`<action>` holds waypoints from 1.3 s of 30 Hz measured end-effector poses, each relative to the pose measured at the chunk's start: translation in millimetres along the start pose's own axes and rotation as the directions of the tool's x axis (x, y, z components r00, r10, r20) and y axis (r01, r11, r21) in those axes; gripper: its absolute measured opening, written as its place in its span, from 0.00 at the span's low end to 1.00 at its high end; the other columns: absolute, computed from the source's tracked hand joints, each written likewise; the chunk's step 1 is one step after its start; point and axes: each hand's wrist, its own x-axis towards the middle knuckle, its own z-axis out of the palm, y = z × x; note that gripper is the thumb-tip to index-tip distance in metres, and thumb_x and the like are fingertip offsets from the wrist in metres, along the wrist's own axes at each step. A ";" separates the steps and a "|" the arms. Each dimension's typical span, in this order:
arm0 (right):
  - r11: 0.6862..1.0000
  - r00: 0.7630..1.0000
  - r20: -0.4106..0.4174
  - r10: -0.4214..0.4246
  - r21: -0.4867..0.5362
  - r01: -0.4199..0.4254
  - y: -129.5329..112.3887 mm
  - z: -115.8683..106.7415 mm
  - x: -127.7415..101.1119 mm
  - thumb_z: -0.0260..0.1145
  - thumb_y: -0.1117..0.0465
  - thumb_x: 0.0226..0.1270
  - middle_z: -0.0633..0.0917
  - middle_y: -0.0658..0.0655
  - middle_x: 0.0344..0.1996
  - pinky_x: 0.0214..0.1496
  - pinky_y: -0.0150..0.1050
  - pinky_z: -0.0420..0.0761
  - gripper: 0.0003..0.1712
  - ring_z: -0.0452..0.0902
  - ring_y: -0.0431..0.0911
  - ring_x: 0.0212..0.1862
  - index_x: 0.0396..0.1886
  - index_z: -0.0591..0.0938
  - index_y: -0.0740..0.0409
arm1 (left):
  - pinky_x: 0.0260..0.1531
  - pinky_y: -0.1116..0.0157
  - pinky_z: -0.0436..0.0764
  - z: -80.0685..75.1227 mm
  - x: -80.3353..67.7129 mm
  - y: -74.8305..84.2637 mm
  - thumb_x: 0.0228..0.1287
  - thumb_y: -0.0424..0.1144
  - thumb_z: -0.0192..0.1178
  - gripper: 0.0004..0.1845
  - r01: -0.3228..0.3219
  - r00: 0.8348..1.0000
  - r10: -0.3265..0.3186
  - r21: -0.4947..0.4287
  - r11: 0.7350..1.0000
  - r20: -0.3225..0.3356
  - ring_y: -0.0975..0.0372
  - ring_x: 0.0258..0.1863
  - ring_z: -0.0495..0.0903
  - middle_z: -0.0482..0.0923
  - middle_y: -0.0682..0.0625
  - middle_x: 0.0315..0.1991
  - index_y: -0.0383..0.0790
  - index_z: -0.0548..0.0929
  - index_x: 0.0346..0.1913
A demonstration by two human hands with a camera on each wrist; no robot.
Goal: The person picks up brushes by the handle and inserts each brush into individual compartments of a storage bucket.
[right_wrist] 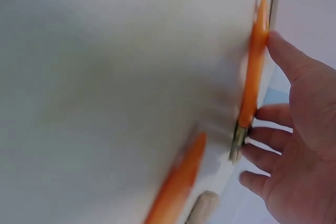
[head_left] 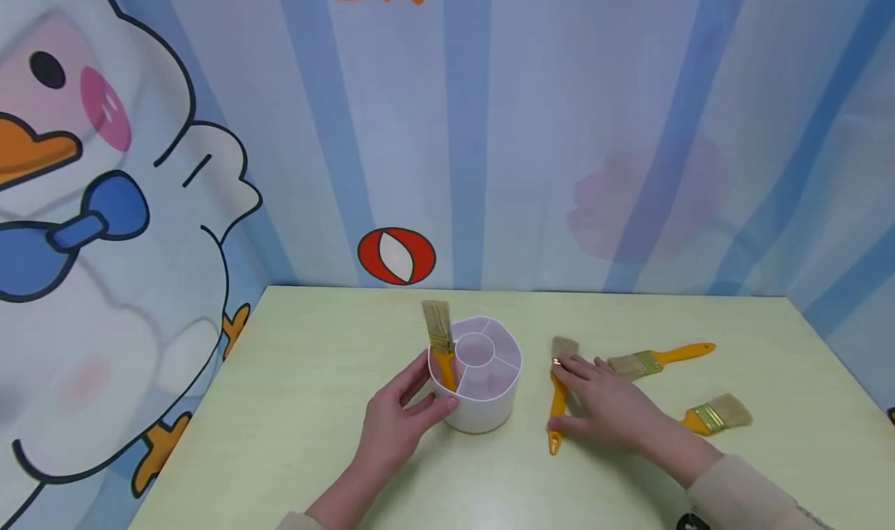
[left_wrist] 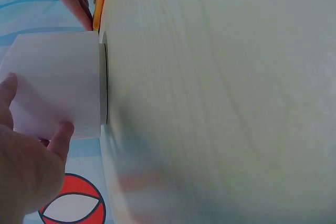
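Note:
My left hand (head_left: 395,421) holds a white round organizer (head_left: 482,413) by its side, thumb on the front wall and fingers round the left. The organizer is divided into compartments about a round middle one. In its left compartment a paintbrush (head_left: 440,336) stands bristles up. Another paintbrush (head_left: 558,398), with an orange handle, lies right of the organizer under my right hand (head_left: 611,406). In the right wrist view my thumb (right_wrist: 286,56) touches the handle near its end, while the extended, spread fingers reach the metal band by the bristles.
To the right of my right hand lie two more orange-handled paintbrushes, one farther back (head_left: 664,357) and one nearer (head_left: 720,415), its handle partly hidden by my wrist. A printed cloth backdrop (head_left: 524,126) rises behind the pale table (head_left: 301,374).

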 end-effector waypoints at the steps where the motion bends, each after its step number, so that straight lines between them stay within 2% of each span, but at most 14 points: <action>1: 1.000 1.000 0.020 -0.007 0.015 0.007 1.0 -2.0 1.2 0.76 0.34 0.66 0.72 0.69 0.77 0.78 0.70 0.66 0.50 0.70 0.70 0.75 0.75 0.76 0.63 | 0.61 0.57 0.85 -0.4 0.5 -0.4 0.63 0.43 0.80 0.43 0.004 1.000 -0.004 0.003 1.000 0.000 0.47 0.77 0.72 0.70 0.47 0.79 0.48 0.73 0.80; 4: 0.997 0.996 0.081 -0.029 0.075 0.023 3.5 -8.5 5.3 0.78 0.36 0.64 0.71 0.69 0.77 0.77 0.72 0.65 0.51 0.68 0.72 0.75 0.76 0.75 0.64 | 0.62 0.58 0.84 -1.4 1.8 -2.2 0.63 0.43 0.80 0.43 0.010 1.000 -0.010 0.003 1.000 0.004 0.48 0.76 0.72 0.70 0.48 0.79 0.50 0.73 0.80; 6: 0.995 0.992 0.114 -0.049 0.093 0.039 5.1 -12.7 8.1 0.78 0.39 0.66 0.71 0.69 0.78 0.78 0.72 0.64 0.49 0.67 0.72 0.75 0.76 0.75 0.65 | 0.62 0.59 0.84 -2.3 2.6 -3.3 0.62 0.43 0.80 0.43 0.011 1.000 -0.011 -0.007 1.000 0.006 0.48 0.76 0.72 0.71 0.49 0.79 0.50 0.73 0.79; 9: 0.994 0.987 0.142 -0.071 0.093 0.058 7.0 -17.6 12.5 0.78 0.47 0.68 0.72 0.68 0.77 0.80 0.70 0.62 0.42 0.66 0.69 0.77 0.74 0.77 0.66 | 0.61 0.60 0.84 -3.4 4.2 -4.7 0.62 0.42 0.80 0.43 0.012 1.000 -0.011 -0.023 1.000 0.012 0.49 0.76 0.72 0.71 0.50 0.78 0.50 0.74 0.79; 13: 0.994 0.985 0.145 -0.092 0.065 0.084 8.8 -18.8 17.2 0.75 0.55 0.69 0.74 0.67 0.76 0.79 0.67 0.66 0.37 0.68 0.67 0.77 0.73 0.78 0.66 | 0.61 0.61 0.84 -4.6 6.2 -5.5 0.62 0.40 0.80 0.42 0.000 1.000 0.001 -0.030 1.000 0.022 0.49 0.76 0.73 0.72 0.49 0.78 0.48 0.74 0.79; 20: 0.995 0.981 0.170 -0.092 0.062 0.082 12.8 -18.7 20.0 0.73 0.56 0.71 0.70 0.64 0.79 0.77 0.67 0.69 0.37 0.68 0.67 0.77 0.76 0.75 0.63 | 0.62 0.58 0.84 -6.1 7.7 -4.7 0.62 0.37 0.80 0.41 -0.010 0.999 0.012 -0.055 0.998 0.034 0.48 0.75 0.74 0.73 0.47 0.77 0.47 0.76 0.78; 28: 0.982 0.973 0.135 -0.186 0.013 0.186 18.7 -20.2 24.5 0.71 0.62 0.67 0.72 0.63 0.78 0.77 0.64 0.71 0.35 0.73 0.64 0.74 0.74 0.77 0.62 | 0.62 0.59 0.84 -7.7 8.6 -7.3 0.62 0.39 0.80 0.42 0.005 0.999 -0.003 -0.037 0.999 0.048 0.49 0.76 0.73 0.72 0.49 0.78 0.49 0.75 0.78; 33: 0.984 0.975 0.143 -0.173 -0.012 0.177 19.6 -19.8 25.3 0.70 0.62 0.68 0.71 0.59 0.80 0.77 0.64 0.72 0.36 0.72 0.64 0.75 0.76 0.76 0.58 | 0.61 0.60 0.85 -8.0 8.6 -7.3 0.62 0.40 0.80 0.42 0.009 0.999 -0.008 -0.024 1.000 0.050 0.48 0.76 0.72 0.72 0.48 0.78 0.48 0.74 0.79; 39: 0.984 0.977 0.125 -0.170 -0.025 0.175 23.5 -20.0 21.8 0.70 0.60 0.71 0.71 0.58 0.79 0.79 0.63 0.69 0.38 0.67 0.60 0.79 0.80 0.73 0.57 | 0.61 0.60 0.85 -8.9 9.0 -6.4 0.62 0.40 0.80 0.42 0.009 0.999 -0.008 -0.023 1.000 0.047 0.49 0.76 0.73 0.72 0.49 0.78 0.49 0.74 0.79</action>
